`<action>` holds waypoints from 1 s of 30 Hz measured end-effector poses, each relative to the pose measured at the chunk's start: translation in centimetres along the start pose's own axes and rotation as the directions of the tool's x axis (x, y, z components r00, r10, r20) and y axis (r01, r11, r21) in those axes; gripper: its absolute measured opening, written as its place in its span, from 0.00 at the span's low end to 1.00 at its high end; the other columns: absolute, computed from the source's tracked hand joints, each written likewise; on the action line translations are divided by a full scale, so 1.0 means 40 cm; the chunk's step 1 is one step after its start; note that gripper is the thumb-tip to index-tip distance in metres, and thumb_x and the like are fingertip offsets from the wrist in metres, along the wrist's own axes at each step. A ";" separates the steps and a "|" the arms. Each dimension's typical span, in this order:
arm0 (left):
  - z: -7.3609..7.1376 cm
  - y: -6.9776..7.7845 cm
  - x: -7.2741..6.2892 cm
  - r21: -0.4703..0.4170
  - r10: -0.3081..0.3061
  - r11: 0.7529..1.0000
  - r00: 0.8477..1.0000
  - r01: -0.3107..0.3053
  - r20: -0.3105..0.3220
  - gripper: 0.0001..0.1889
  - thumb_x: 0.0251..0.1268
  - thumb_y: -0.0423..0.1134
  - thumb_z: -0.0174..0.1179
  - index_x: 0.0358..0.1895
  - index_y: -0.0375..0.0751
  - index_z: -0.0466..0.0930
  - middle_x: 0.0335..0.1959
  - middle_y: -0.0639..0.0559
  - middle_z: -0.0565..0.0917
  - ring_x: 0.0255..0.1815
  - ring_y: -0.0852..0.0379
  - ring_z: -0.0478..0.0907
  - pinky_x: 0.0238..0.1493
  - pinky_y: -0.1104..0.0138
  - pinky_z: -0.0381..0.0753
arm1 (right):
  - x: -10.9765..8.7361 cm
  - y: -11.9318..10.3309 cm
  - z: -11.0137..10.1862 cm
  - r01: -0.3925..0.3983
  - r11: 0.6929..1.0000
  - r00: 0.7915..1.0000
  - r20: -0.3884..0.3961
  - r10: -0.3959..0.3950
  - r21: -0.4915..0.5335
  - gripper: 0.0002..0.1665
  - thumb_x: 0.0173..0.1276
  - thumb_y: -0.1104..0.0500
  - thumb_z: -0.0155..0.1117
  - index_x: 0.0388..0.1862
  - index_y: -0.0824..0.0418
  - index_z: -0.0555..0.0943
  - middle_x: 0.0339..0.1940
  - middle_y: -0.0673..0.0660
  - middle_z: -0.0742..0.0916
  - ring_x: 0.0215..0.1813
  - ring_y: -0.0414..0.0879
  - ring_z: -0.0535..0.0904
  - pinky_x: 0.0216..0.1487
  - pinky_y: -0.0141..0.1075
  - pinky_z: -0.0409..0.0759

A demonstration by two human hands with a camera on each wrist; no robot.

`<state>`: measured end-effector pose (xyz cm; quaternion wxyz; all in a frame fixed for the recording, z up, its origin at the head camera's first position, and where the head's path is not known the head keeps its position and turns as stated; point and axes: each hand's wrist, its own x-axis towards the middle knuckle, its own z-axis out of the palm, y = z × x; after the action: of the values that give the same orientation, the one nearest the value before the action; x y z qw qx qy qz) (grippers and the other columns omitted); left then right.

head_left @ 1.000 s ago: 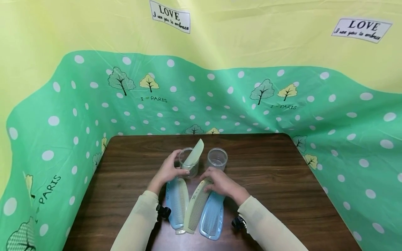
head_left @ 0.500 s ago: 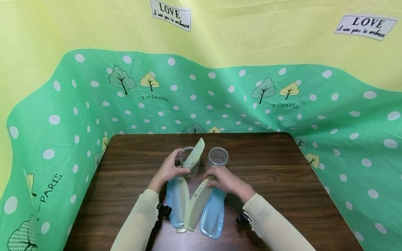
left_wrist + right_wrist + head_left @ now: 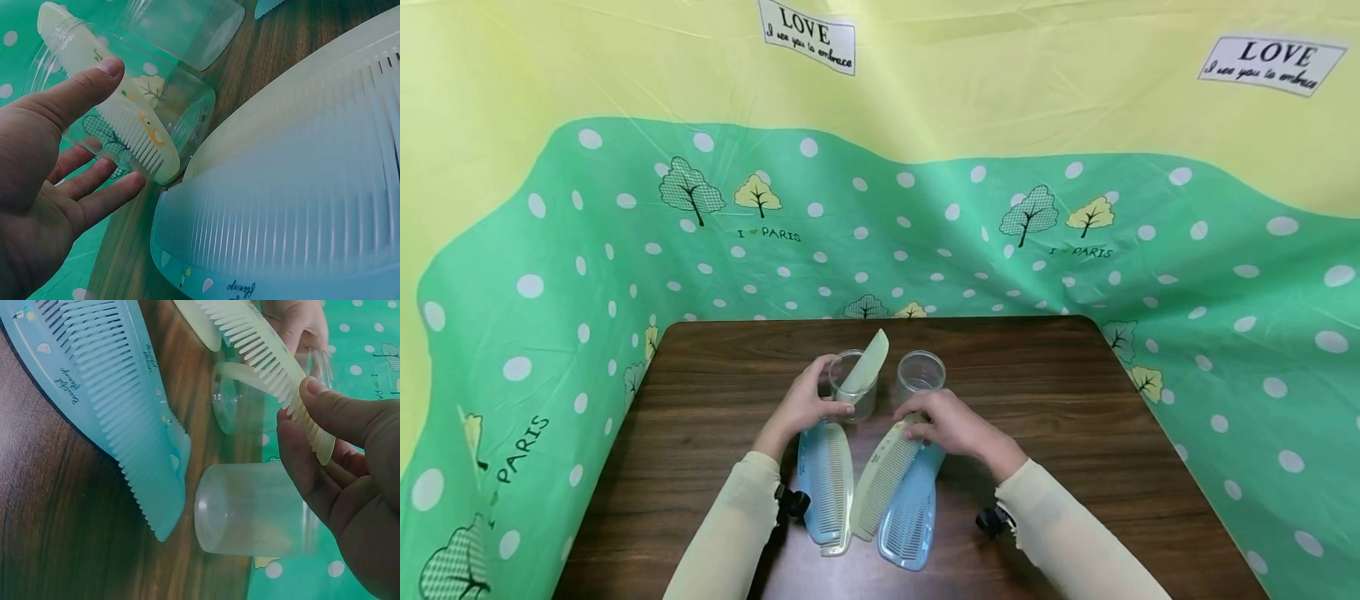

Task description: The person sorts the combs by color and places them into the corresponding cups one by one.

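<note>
My left hand [image 3: 799, 408] holds a clear jar [image 3: 863, 406] between thumb and fingers. A pale yellow comb [image 3: 871, 360] leans inside that jar, its upper end above the rim. My right hand [image 3: 955, 425] pinches one end of another pale yellow comb [image 3: 883, 477]; the right wrist view shows this comb [image 3: 250, 337] raised, teeth toward the table. Beneath the right hand lie blue combs [image 3: 119, 381], overlapping. Close to the left wrist, a blue comb [image 3: 817, 492] and a yellow comb [image 3: 839, 475] overlap on the table.
A second clear jar [image 3: 921, 379] stands upright to the right of the first, just beyond my right hand. The dark wooden table [image 3: 1037, 375] ends at a green and yellow printed cloth [image 3: 955, 242] behind and at both sides.
My right hand has shifted right, and the yellow comb it pinches has moved with it, away from the left-hand pair. The left hand stays at the jar.
</note>
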<state>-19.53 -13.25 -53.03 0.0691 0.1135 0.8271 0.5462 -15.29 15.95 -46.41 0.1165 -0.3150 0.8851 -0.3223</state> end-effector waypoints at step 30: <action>0.003 -0.006 0.000 -0.001 0.011 1.000 1.000 -0.011 -0.004 0.48 0.48 0.36 0.82 0.74 0.49 0.65 0.69 0.41 0.75 0.70 0.42 0.72 0.59 0.51 0.85 | -0.042 -0.029 -0.080 0.012 0.996 0.986 -0.167 0.004 0.091 0.13 0.63 0.61 0.78 0.47 0.56 0.90 0.43 0.47 0.91 0.45 0.42 0.84 0.46 0.39 0.87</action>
<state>-19.53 -13.24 -53.28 0.0645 0.1173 0.8263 0.5471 -14.74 17.93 -43.20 0.0557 -0.2830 0.8753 -0.3882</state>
